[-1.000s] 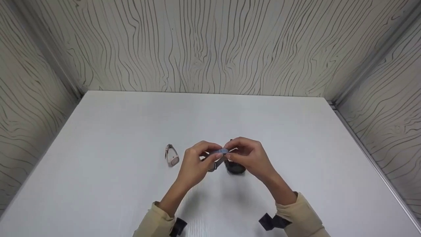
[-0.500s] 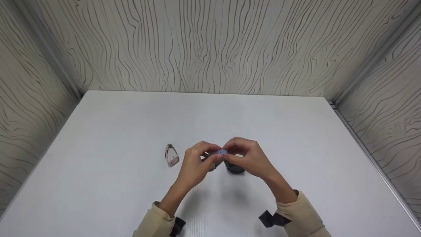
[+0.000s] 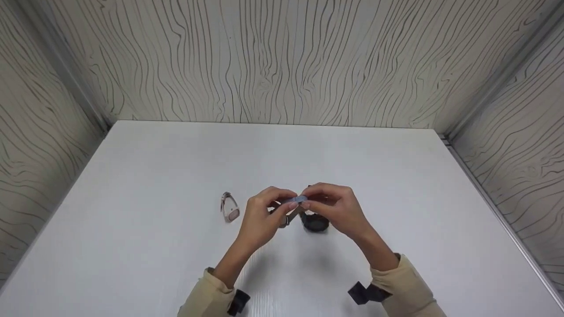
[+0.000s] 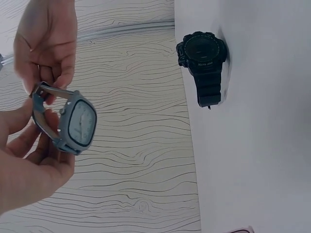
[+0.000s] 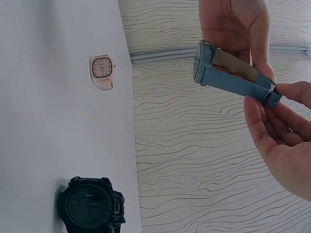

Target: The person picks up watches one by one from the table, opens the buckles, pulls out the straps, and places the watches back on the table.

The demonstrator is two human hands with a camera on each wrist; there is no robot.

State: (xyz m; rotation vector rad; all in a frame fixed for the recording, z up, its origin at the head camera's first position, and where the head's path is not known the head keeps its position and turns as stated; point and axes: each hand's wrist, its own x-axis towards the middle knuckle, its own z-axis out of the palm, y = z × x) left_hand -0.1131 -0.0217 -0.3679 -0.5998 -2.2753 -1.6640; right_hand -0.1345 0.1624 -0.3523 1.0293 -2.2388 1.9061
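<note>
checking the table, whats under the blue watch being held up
The black watch lies on the white table just below the blue watch; both hands cover part of it.

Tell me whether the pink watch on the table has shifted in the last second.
No. The pink watch lies at the same spot on the white table, left of both hands, the same way from the table's far edge as before.

Both hands are raised and brought together: the left hand [image 3: 260,218] and right hand [image 3: 337,209] are curled, fingertips pinched and meeting.
</note>
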